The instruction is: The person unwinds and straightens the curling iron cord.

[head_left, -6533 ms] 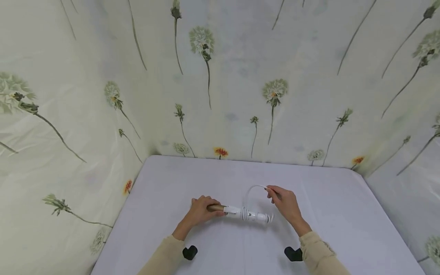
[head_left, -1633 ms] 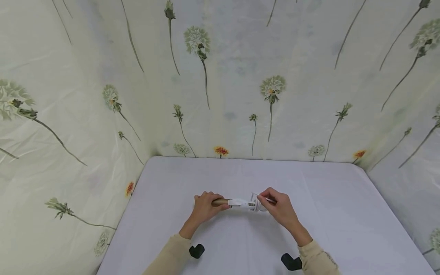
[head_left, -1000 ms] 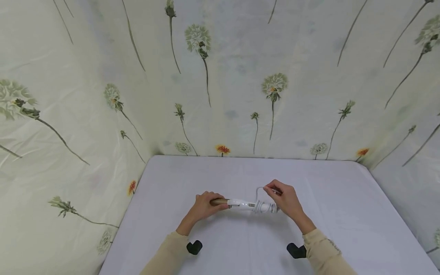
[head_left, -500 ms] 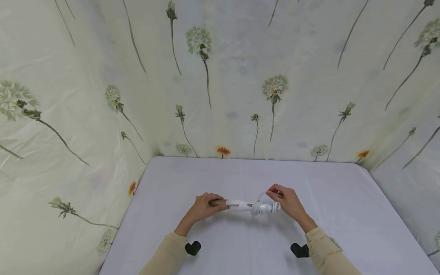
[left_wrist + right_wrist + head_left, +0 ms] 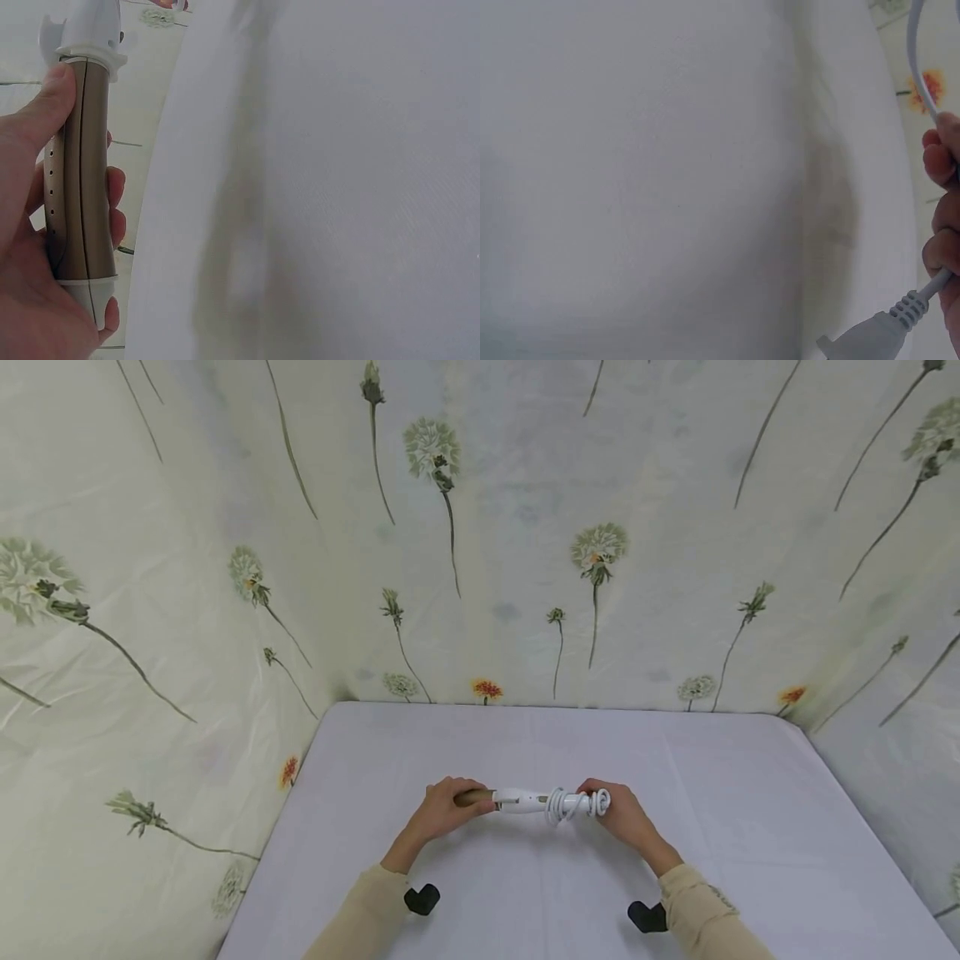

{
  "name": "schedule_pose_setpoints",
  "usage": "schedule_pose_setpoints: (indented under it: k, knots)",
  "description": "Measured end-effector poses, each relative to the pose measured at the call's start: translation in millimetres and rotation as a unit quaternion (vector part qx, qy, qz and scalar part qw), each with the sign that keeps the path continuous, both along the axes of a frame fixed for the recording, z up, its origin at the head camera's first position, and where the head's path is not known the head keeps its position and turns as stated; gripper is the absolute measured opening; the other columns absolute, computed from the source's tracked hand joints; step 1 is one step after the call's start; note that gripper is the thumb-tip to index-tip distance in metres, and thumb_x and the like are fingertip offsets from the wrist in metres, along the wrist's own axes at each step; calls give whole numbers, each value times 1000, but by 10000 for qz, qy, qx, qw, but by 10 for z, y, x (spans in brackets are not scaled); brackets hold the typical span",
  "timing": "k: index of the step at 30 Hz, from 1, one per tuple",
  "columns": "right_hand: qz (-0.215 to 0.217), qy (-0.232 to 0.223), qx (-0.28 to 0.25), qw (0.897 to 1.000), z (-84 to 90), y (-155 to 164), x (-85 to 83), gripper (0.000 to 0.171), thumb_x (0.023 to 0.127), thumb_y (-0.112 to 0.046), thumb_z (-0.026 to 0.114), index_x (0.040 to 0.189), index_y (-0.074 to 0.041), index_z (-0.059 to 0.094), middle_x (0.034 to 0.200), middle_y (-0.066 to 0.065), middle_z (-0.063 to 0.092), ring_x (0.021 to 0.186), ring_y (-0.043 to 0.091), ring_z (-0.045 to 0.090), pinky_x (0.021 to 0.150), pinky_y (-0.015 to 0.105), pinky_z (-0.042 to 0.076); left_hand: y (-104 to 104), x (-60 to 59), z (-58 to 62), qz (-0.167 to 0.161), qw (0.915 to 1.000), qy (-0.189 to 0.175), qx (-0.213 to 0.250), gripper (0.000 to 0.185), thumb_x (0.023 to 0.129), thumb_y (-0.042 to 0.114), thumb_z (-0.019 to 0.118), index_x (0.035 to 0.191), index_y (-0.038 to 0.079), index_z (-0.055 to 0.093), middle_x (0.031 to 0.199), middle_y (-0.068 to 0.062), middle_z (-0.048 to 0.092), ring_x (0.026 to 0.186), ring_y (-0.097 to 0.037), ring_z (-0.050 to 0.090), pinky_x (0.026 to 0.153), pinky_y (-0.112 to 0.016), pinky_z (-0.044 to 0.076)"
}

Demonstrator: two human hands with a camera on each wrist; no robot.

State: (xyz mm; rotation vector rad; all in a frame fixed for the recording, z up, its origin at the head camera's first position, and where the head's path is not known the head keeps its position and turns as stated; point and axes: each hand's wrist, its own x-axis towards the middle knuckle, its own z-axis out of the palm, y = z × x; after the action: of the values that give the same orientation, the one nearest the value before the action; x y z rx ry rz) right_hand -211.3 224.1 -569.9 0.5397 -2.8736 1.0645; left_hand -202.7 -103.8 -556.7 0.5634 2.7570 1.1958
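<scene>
My left hand (image 5: 442, 810) grips a curling iron (image 5: 517, 801) by its bronze barrel (image 5: 91, 172), holding it above the table. Along the barrel run a lengthwise seam and a row of small holes, and the thumb lies near the white handle. White power cord (image 5: 558, 807) is wound in loops round the handle's right end. My right hand (image 5: 624, 817) is at that end, partly behind the looped cord. In the right wrist view its curled fingers (image 5: 945, 214) hold the cord, and a white plug (image 5: 870, 337) sticks out below them.
A white cloth covers the table (image 5: 525, 893), whose far edge meets a dandelion-print curtain (image 5: 510, 543). Similar curtain hangs on the left and right. Dark pieces (image 5: 422, 899) show beside both forearms.
The right hand has circled the handle with the cord, coming from above it down to its right end. The free stretch of cord is shorter. The left hand keeps its grip.
</scene>
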Motion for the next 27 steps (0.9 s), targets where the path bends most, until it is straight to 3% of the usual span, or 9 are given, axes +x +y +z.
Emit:
schedule_pose_setpoints:
  k: [6, 9, 14, 20, 24, 27]
  knots:
    - [-314, -791, -233, 9961, -84, -34, 62, 7, 89, -13, 64, 95, -12, 67, 74, -2, 64, 70, 10, 55, 65, 27, 46, 13, -15, -7, 74, 9999, 100, -25, 39, 81, 58, 63, 108, 31, 70, 104, 13, 69, 90, -8, 55, 79, -36, 28]
    - [-304, -1041, -470, 9930, -158, -46, 97, 11, 89, -16, 65, 99, -10, 66, 77, -1, 65, 71, 9, 56, 64, 25, 47, 17, -21, -2, 144, 9998, 142, -20, 40, 81, 59, 63, 108, 29, 70, 104, 13, 70, 88, -8, 54, 79, -36, 28]
    - [96, -787, -607, 9950, -264, -80, 176, 16, 91, -20, 63, 106, -13, 67, 84, -3, 67, 73, 4, 59, 67, 23, 48, 31, -22, -4, 222, 9995, 238, -37, 41, 80, 58, 65, 107, 27, 71, 102, 11, 70, 87, -9, 54, 77, -35, 27]
    - [630, -318, -562, 9959, -316, -110, 241, 19, 94, -19, 58, 108, -13, 70, 86, -5, 70, 67, 1, 58, 60, 21, 48, 52, -28, -26, 332, 9990, 273, -91, 40, 81, 57, 65, 107, 28, 71, 102, 10, 71, 86, -10, 53, 74, -34, 24]
    - [503, -311, -613, 9964, -334, -155, 291, 19, 94, -21, 59, 109, -17, 69, 100, -6, 71, 85, 4, 64, 73, 23, 51, 54, -42, -39, 407, 9984, 360, -150, 40, 80, 59, 64, 106, 29, 71, 102, 11, 70, 87, -10, 54, 74, -35, 25]
    - [249, -562, -715, 9955, -335, -206, 346, 18, 94, -24, 60, 109, -21, 69, 108, -7, 70, 102, 11, 64, 86, 29, 51, 55, -45, -47, 449, 9980, 394, -189, 41, 80, 60, 64, 106, 29, 71, 103, 11, 71, 87, -11, 54, 74, -35, 25]
